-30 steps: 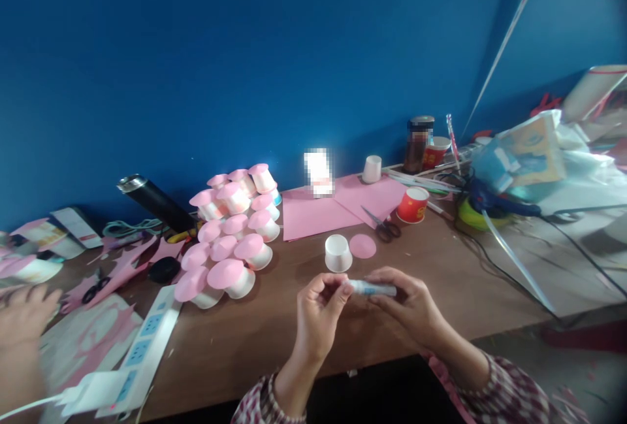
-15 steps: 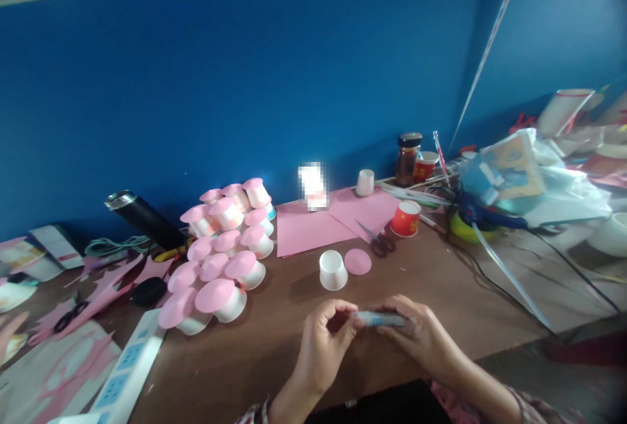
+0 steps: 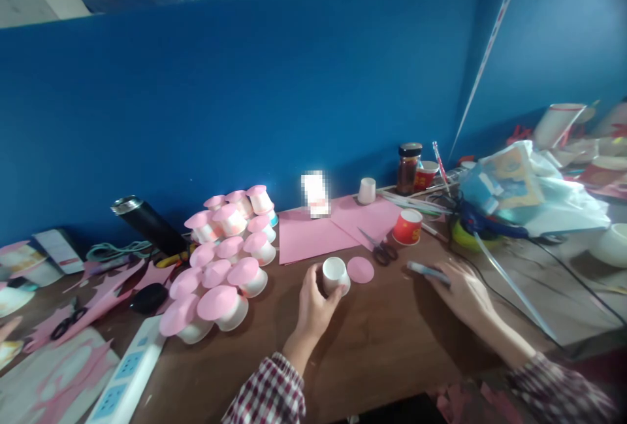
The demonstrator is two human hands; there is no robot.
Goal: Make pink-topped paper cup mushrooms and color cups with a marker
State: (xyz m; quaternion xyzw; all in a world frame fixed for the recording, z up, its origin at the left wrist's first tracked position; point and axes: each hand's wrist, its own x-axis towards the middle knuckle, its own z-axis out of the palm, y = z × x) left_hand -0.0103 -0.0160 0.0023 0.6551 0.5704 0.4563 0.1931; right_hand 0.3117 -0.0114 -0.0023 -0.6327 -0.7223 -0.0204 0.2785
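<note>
My left hand (image 3: 313, 303) wraps the upturned white paper cup (image 3: 336, 275) on the wooden table (image 3: 392, 358).
Thin and crushable, I judge: light side grip. Right hand (image 3: 463, 290), fingers spread, rests on the glue pen (image 3: 427, 272); pink paper circle (image 3: 360, 270) lies beyond.

A craft workroom: a brown table (image 3: 392, 345) strewn with pink paper sheets (image 3: 313, 238), scissors (image 3: 379, 249) and pink-topped cups (image 3: 223, 260).

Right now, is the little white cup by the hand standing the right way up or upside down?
Upside down. The white cup stands with its wide rim on the table and its narrow base on top, the left hand gripping it.
</note>
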